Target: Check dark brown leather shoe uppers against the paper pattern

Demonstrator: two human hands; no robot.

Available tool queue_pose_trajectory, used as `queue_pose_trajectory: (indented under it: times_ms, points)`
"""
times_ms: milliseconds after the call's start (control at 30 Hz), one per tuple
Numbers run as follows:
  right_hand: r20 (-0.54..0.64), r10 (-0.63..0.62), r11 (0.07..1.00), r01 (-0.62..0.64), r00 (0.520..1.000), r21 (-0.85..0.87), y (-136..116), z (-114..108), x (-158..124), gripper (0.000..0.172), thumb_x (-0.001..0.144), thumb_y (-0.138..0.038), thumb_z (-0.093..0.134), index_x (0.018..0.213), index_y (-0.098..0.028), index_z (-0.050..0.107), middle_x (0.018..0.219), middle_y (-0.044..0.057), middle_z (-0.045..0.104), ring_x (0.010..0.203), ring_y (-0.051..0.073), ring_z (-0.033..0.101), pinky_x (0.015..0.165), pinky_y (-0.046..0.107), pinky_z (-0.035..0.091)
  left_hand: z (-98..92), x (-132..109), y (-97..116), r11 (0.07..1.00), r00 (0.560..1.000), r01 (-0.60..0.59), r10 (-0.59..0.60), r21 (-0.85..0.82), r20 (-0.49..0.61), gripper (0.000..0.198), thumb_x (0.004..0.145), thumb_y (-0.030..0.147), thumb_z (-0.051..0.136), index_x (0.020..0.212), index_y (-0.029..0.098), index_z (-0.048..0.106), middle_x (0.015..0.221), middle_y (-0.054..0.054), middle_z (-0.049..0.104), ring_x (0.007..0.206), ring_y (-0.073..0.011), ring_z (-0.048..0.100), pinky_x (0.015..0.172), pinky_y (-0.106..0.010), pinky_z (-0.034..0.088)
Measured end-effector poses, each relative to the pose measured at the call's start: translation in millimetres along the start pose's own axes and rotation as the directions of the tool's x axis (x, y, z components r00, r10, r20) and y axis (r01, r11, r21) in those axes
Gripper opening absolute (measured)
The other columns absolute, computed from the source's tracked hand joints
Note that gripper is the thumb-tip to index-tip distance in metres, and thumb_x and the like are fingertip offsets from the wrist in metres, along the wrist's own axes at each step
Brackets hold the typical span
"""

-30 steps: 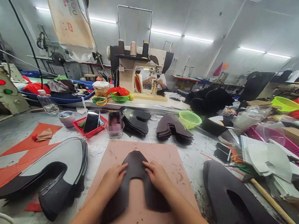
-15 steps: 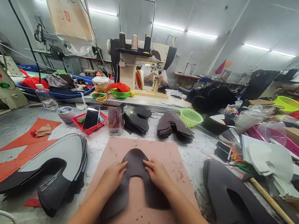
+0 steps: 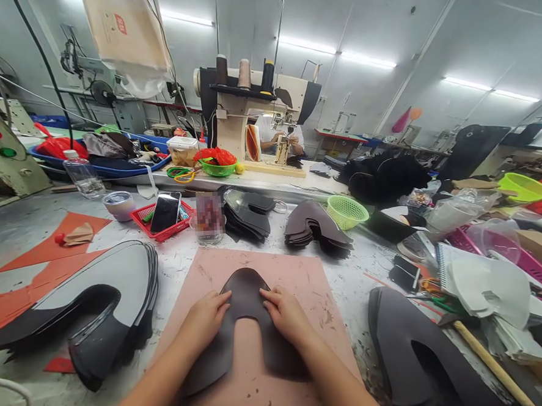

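Note:
A dark brown horseshoe-shaped shoe upper piece (image 3: 245, 293) lies on a pink board (image 3: 298, 278), its rounded end away from me and its two legs toward me. My left hand (image 3: 209, 317) holds its left edge near the rounded end, thumb and fingers close together. On the opposite edge my right hand (image 3: 284, 312) grips it the same way. The undersides of both hands are hidden. To the left is a stack of black and pale grey upper pieces (image 3: 138, 278); at the right lies another stack of dark upper pieces (image 3: 398, 324).
Beyond the board stand more piles of upper pieces (image 3: 315, 221), a green basket (image 3: 347, 212) and a red basket (image 3: 176, 230) with a phone. A sewing machine (image 3: 229, 126) stands behind, a person partly visible there. A wooden-handled tool (image 3: 492, 361) lies right.
Both hands keep their hold on the upper piece, which has not visibly moved. Only the camera view has shifted very slightly.

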State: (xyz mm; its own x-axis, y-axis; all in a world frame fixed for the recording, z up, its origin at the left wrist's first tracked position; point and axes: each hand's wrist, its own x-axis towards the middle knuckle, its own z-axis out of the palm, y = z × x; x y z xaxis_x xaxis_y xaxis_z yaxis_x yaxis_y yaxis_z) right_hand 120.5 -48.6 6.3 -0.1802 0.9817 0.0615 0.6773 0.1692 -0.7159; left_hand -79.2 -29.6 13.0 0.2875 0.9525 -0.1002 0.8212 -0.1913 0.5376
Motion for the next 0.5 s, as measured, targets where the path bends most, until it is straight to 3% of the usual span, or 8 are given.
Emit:
queue_pose_trajectory:
  times_ms: [367,500]
  points:
    - [0.02,0.026,1.0,-0.026,0.999,0.0,1.1,1.2,1.0,0.034,0.078,-0.014,0.044,0.109,-0.016,0.059,0.082,0.005,0.056,0.079,0.015,0.055,0.076,0.025,0.043,-4.4,-0.4,4.9,0.996,0.998,0.015,-0.02,0.091,0.054,0.035,0.083,0.018,0.039,0.114,0.015,0.054,0.093,-0.007,0.061,0.089,-0.0163,0.058,0.079,-0.024,0.043]
    - [0.022,0.044,0.999,-0.044,0.999,0.001,-0.3,0.9,1.0,0.035,0.078,-0.014,0.043,0.109,-0.015,0.059,0.083,0.006,0.057,0.081,0.016,0.056,0.077,0.025,0.043,-14.6,0.0,20.2,0.947,0.999,-0.025,0.013,0.319,0.041,0.028,0.081,0.021,0.043,0.103,0.018,0.061,0.096,-0.008,0.061,0.087,-0.0209,0.059,0.074,-0.031,0.047]
